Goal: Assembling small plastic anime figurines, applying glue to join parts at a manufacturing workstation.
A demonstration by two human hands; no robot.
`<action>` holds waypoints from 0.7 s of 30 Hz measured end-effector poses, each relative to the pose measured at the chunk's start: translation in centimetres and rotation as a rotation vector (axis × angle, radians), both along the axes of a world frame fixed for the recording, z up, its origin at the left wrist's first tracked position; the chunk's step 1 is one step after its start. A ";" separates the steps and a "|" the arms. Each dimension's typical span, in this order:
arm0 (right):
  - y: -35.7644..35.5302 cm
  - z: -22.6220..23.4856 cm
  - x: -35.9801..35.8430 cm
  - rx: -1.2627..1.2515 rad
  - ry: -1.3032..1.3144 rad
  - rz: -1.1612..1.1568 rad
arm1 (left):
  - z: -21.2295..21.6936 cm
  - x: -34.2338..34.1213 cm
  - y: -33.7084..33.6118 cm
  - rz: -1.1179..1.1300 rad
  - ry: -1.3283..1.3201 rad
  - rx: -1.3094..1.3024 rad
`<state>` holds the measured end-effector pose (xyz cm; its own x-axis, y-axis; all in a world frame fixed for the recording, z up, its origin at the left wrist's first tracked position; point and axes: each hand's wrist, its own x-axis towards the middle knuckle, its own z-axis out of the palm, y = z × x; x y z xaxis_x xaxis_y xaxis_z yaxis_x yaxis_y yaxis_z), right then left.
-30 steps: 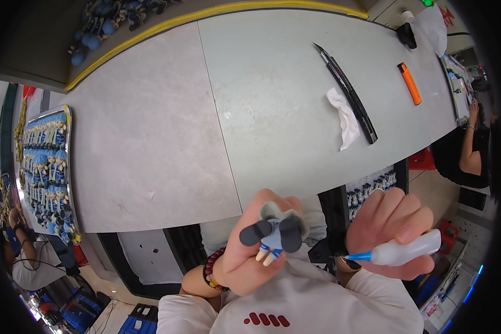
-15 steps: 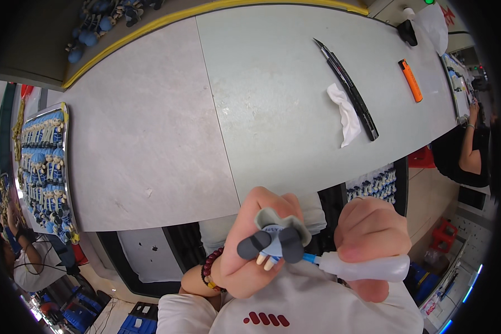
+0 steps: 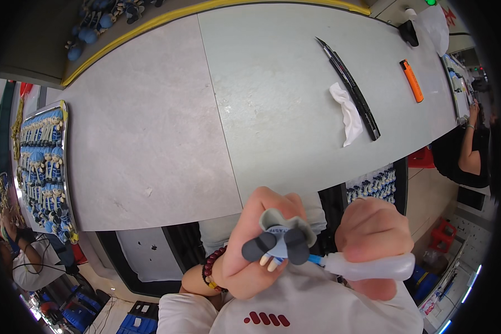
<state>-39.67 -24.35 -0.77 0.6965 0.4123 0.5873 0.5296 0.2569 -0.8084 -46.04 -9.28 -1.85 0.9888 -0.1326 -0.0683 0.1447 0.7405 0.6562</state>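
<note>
Close to my chest, my left hand (image 3: 261, 222) is closed around a small figurine (image 3: 284, 236) with dark grey soles, a blue body and a wavy grey-green rim. Two small cream-coloured parts stick out below its body. My right hand (image 3: 373, 234) grips a translucent white squeeze bottle (image 3: 376, 267) lying sideways. The bottle's blue nozzle (image 3: 316, 259) points left and reaches the figurine's right-hand sole; whether it touches is hard to tell. Most of my left fingers are hidden behind the figurine.
On the table (image 3: 150, 122) lie black pens (image 3: 353, 92), a crumpled white tissue (image 3: 348, 114) and an orange cutter-like tool (image 3: 412, 82). A tray of blue figurines (image 3: 42, 167) stands at left; another tray (image 3: 373, 183) sits below the table's right edge. A person (image 3: 465, 150) works at far right.
Both hands, with the figurine and the bottle, have shifted slightly to the right. The nozzle stays at the figurine's right-hand sole.
</note>
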 end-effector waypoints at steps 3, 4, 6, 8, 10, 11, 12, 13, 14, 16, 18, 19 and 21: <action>0.1 0.3 -0.5 0.198 0.143 -0.043 | -0.2 0.0 0.0 0.007 -0.016 -0.023; 0.2 0.3 -0.6 0.197 0.143 -0.043 | -0.7 0.0 0.0 0.007 -0.016 -0.024; 0.4 0.7 -0.7 0.436 0.208 -0.202 | -1.2 0.2 0.0 0.005 -0.125 -0.094; -0.1 0.8 -0.4 0.457 0.231 -0.176 | 0.1 0.3 -0.4 0.038 -0.028 -0.112; -0.6 0.9 -0.1 0.503 0.283 -0.123 | 0.6 0.4 -0.8 0.072 0.070 -0.127; -0.7 0.7 0.0 0.504 0.284 -0.121 | 0.4 0.2 -1.0 0.098 0.058 -0.033; -0.7 0.7 0.0 0.516 0.300 -0.100 | 0.2 0.1 -1.0 0.123 0.046 0.061; -0.8 0.6 0.0 0.528 0.315 -0.079 | 0.0 0.2 -0.8 0.122 -0.033 0.179; -0.8 0.6 0.1 0.528 0.315 -0.079 | 0.0 0.2 -0.6 0.122 -0.033 0.180; -1.0 0.5 0.2 0.523 0.321 -0.051 | 0.0 0.3 -0.5 0.075 -0.073 0.214; -0.9 0.5 0.2 0.522 0.318 -0.051 | -0.3 0.3 -0.3 0.086 -0.138 0.254; -0.9 0.5 0.2 0.521 0.316 -0.051 | -0.4 0.4 -0.2 0.097 -0.203 0.295; -1.0 0.4 0.2 0.516 0.312 -0.044 | -0.5 0.6 -0.2 0.100 -0.254 0.299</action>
